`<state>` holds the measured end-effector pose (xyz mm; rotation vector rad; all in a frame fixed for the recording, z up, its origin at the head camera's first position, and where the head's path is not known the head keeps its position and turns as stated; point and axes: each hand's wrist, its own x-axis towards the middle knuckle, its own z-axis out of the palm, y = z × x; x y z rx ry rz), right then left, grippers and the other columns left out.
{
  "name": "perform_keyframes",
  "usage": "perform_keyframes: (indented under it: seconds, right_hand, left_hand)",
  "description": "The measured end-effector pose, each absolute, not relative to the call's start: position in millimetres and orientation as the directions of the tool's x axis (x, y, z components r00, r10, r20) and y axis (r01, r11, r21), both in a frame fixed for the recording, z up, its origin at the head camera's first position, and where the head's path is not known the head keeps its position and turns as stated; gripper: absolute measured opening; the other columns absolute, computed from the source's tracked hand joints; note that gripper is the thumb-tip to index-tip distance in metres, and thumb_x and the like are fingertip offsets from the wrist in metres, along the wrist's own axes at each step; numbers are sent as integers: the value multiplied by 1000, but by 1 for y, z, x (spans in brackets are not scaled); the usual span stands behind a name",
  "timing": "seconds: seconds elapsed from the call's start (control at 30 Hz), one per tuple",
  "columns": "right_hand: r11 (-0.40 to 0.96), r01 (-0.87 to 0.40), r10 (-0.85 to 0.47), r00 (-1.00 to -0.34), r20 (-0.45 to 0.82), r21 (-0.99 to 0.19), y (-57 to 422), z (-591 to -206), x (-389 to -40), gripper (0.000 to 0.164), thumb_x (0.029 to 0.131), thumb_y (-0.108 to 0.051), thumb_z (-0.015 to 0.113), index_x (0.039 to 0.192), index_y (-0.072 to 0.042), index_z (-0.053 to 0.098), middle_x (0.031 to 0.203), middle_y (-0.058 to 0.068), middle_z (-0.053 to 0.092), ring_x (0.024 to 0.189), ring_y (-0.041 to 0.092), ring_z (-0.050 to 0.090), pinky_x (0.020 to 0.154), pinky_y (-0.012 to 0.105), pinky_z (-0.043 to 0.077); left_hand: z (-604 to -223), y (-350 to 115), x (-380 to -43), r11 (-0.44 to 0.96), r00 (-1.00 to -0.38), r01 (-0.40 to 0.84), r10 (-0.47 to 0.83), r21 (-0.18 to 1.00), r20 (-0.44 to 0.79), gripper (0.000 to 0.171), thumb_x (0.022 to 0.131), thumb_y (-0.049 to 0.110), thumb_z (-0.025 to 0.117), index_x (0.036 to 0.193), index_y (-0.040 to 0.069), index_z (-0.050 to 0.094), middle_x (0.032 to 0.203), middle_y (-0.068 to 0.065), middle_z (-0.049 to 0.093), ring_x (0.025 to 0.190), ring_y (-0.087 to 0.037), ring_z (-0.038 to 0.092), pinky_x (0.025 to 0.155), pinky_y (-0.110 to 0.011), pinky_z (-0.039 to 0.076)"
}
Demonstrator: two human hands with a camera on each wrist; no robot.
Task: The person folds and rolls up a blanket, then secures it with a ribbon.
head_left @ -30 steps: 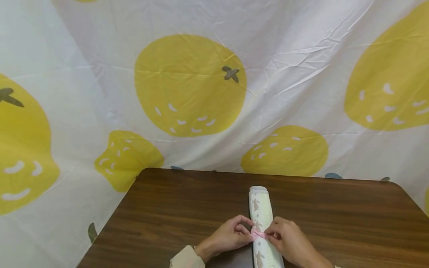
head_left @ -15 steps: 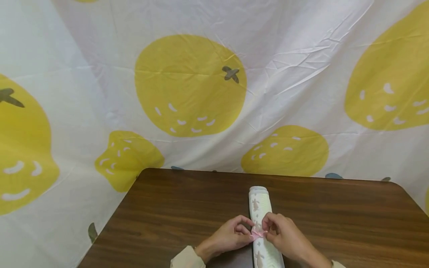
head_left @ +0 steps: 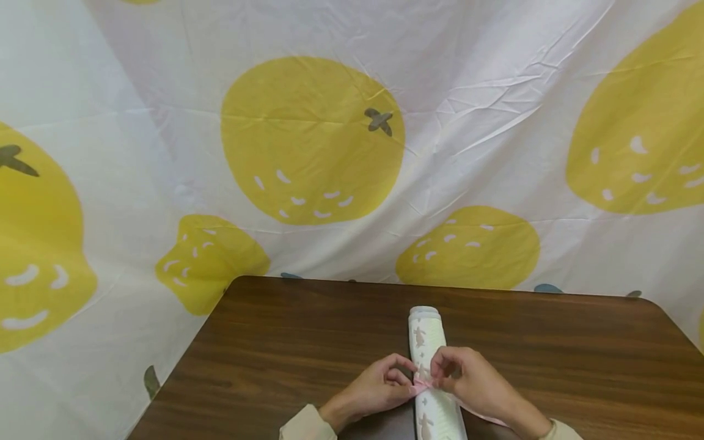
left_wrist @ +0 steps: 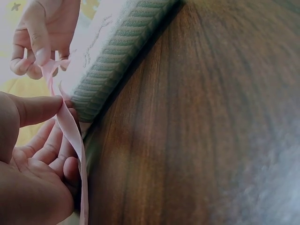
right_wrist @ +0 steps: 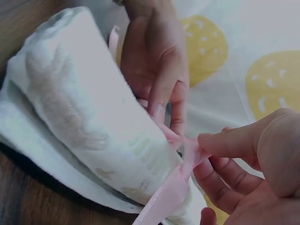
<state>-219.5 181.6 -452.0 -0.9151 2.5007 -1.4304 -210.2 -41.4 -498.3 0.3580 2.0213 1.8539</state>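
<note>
A rolled white towel (head_left: 434,342) with brown animal motifs lies lengthwise on the dark table. Around its middle runs a pink ribbon (head_left: 421,385), crossed on top. At the towel's left side, my left hand (head_left: 379,385) pinches the ribbon between thumb and fingers; in the left wrist view a long ribbon tail (left_wrist: 75,136) hangs below that pinch. From the right, my right hand (head_left: 478,382) pinches the ribbon close to the crossing, thumb against index finger. Another flat tail of ribbon (right_wrist: 164,197) crosses the towel in the right wrist view. The ribbon's underside is hidden.
The brown wood-grain table (head_left: 308,330) extends to both sides of the towel and behind it. A white cloth with yellow lemon prints (head_left: 313,140) hangs along the table's back and left edges.
My right fingers have come up and shifted slightly on the ribbon, and a pink tail now shows beneath the right wrist. My left hand and the towel have hardly moved.
</note>
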Motion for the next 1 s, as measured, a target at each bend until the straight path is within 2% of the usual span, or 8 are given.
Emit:
perform_keyframes:
  seconds: [0.2,0.4,0.63,0.87,1.0]
  right_hand:
    - [345,-353,-529,-838,130,-870,182,-447,-223,13,83,4,67,88,-7,64,80,1,63,74,7,57,66,24,47]
    - [402,-317,-468,-877,104,-859,180,-445,-224,10,83,3,68,86,-7,65,77,1,61,70,7,55,63,23,45]
    - [403,-266,-418,-905,83,-876,176,-444,-222,10,83,2,69,87,-7,65,75,2,60,68,9,54,58,24,44]
    - [395,-294,-398,-909,126,-871,170,-440,-223,14,80,7,68,86,-5,65,71,3,60,62,6,53,51,22,43]
    - [418,-297,-436,-895,97,-858,172,-438,-226,11,81,6,66,87,-4,66,72,3,61,57,5,52,49,22,43]
  left_hand:
    - [-499,-41,-210,95,-896,-64,433,993,-99,33,86,-3,68,117,4,60,84,-5,68,74,-8,59,65,-18,45]
    - [-501,-42,-210,105,-898,-60,429,993,-100,31,87,0,69,117,5,60,85,-6,68,73,-9,59,65,-19,45]
    - [-502,-42,-209,111,-901,-42,424,993,-85,31,88,2,69,117,5,60,85,-6,68,72,-8,59,64,-18,45]
    - [-500,-43,-208,111,-909,-36,409,993,-79,31,88,4,70,117,4,60,85,-5,67,72,-9,59,64,-19,45]
    - [-501,-42,-209,100,-911,-45,403,994,-82,31,88,4,69,117,3,60,84,-4,66,72,-9,58,63,-19,45]
